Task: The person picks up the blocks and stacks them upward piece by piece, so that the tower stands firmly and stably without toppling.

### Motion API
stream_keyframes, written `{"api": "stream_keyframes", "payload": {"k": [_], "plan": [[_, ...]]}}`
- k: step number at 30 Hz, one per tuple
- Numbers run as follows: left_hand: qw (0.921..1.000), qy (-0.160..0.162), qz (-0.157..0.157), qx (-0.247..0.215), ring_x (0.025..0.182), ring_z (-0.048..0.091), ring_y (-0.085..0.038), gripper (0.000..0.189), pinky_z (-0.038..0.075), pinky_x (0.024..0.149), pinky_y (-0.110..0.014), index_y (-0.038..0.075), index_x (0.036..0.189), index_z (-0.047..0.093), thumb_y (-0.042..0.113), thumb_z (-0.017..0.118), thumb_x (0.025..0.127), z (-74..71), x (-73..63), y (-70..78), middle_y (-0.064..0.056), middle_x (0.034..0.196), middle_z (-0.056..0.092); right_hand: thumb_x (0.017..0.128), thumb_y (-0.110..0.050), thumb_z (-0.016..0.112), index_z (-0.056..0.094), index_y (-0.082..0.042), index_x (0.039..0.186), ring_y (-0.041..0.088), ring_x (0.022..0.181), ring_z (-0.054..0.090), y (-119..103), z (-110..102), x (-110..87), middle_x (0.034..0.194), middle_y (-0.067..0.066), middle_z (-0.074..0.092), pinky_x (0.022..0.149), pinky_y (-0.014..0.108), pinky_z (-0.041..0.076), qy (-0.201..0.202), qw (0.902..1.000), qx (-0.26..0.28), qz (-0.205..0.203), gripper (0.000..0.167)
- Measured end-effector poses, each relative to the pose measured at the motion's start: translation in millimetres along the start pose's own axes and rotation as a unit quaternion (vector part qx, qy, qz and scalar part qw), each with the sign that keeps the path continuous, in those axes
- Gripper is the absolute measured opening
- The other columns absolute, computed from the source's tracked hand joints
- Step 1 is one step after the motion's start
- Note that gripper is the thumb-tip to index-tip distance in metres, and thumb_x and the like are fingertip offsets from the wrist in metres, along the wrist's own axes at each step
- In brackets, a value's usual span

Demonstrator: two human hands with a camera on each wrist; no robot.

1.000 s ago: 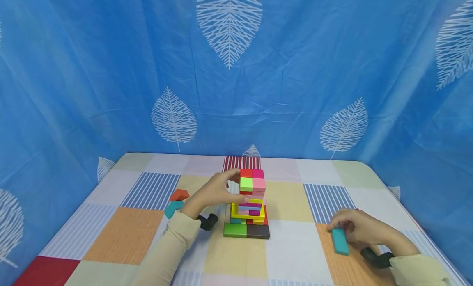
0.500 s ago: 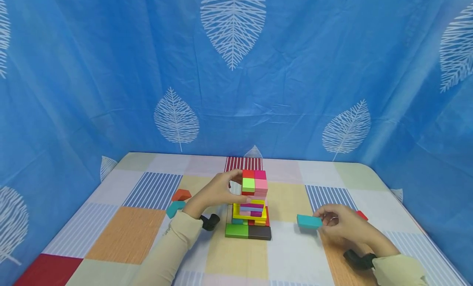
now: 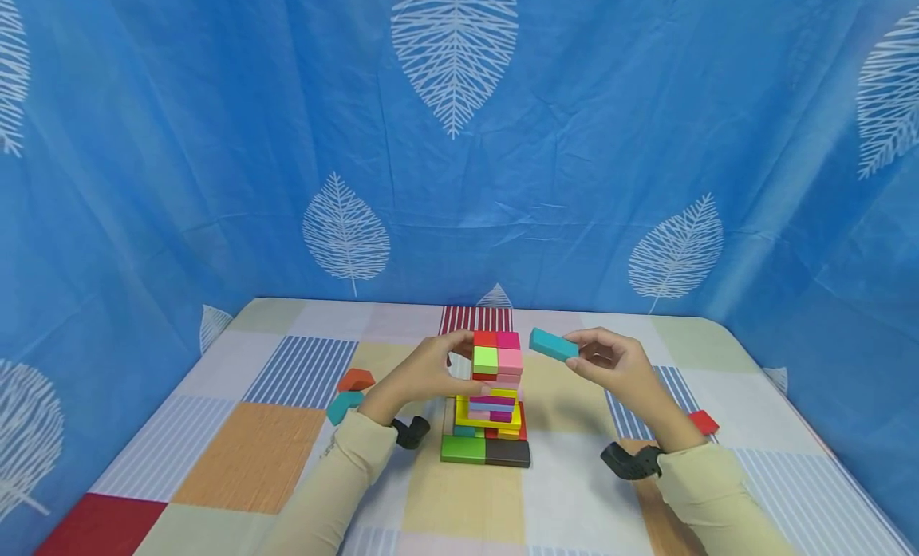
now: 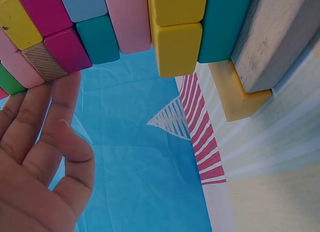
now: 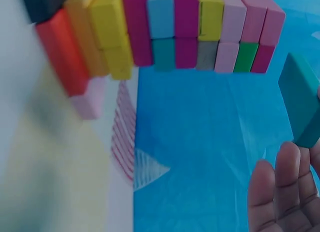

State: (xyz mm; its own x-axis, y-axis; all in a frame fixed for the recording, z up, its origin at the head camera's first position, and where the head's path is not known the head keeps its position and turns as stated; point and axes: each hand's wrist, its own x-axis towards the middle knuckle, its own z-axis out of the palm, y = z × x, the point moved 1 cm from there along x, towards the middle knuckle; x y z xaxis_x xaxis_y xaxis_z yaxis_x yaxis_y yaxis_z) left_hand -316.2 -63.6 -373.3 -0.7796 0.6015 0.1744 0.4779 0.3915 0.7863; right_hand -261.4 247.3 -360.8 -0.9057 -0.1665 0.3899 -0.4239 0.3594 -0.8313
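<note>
A tower of many-coloured wooden blocks (image 3: 497,360) stands mid-table on a wider base. My left hand (image 3: 425,372) steadies its left side; in the left wrist view the extended fingers (image 4: 64,100) rest their tips against the upper blocks. To the tower's right, my right hand (image 3: 616,368) pinches one end of a teal block (image 3: 553,345) in the air. This block is apart from the tower, about level with its top. The right wrist view shows the teal block (image 5: 300,102) beside the upper rows, part of the hand cut off by the frame.
Left of the tower, behind the left wrist, lie an orange block (image 3: 355,379) and a second teal block (image 3: 343,406). A red block (image 3: 704,421) lies near the right forearm. A patchwork cloth (image 3: 244,452) covers the table, and a blue curtain (image 3: 546,181) hangs behind.
My right hand has picked the teal block off the table at the right and carried it left and up towards the tower's top. The left hand stays on the tower.
</note>
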Motion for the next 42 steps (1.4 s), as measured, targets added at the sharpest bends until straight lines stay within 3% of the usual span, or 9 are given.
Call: {"api": "stream_keyframes", "payload": {"k": [6,15,27,42], "plan": [[0.9999,0.001,-0.011,-0.011,0.123,0.063,-0.026,0.069,0.053,0.104,-0.05,0.004,0.145,0.06,0.025,0.091,0.087,0.8,-0.3,2.4,-0.008,0.13,0.071,0.098,0.001,0.075,0.071,0.009,0.128,0.012,0.093,0.065,-12.1,12.6,23.7,0.112,0.011,0.069,0.085,0.02,0.059,-0.012,0.9999,-0.005,0.011,0.031],[0.9999,-0.002,-0.011,-0.003,0.125,0.064,-0.027,0.069,0.054,0.105,-0.049,0.004,0.147,0.06,0.026,0.09,0.089,0.3,0.7,2.2,-0.008,0.132,0.071,0.099,-0.003,0.075,0.071,0.006,0.134,0.018,0.1,0.065,-17.2,29.1,47.5,0.117,0.017,0.069,0.088,0.024,0.059,-0.086,0.9962,-0.005,0.009,0.036],[1.0,-0.003,-0.007,-0.004,0.122,0.064,-0.024,0.067,0.053,0.105,-0.047,0.005,0.145,0.062,0.028,0.091,0.089,0.4,0.3,2.9,-0.006,0.129,0.072,0.098,0.0,0.074,0.07,0.01,0.132,0.019,0.101,0.065,-18.6,39.7,55.7,0.122,0.02,0.071,0.089,0.026,0.058,-0.119,0.9929,0.005,-0.009,0.035],[0.9999,-0.002,-0.011,0.0,0.122,0.064,-0.025,0.067,0.053,0.104,-0.051,0.005,0.146,0.061,0.027,0.09,0.089,1.4,0.7,2.9,-0.007,0.13,0.072,0.099,-0.006,0.076,0.069,0.005,0.136,0.024,0.106,0.065,-18.4,38.8,55.8,0.123,0.017,0.069,0.092,0.027,0.058,-0.132,0.9912,-0.015,0.001,0.039]]}}
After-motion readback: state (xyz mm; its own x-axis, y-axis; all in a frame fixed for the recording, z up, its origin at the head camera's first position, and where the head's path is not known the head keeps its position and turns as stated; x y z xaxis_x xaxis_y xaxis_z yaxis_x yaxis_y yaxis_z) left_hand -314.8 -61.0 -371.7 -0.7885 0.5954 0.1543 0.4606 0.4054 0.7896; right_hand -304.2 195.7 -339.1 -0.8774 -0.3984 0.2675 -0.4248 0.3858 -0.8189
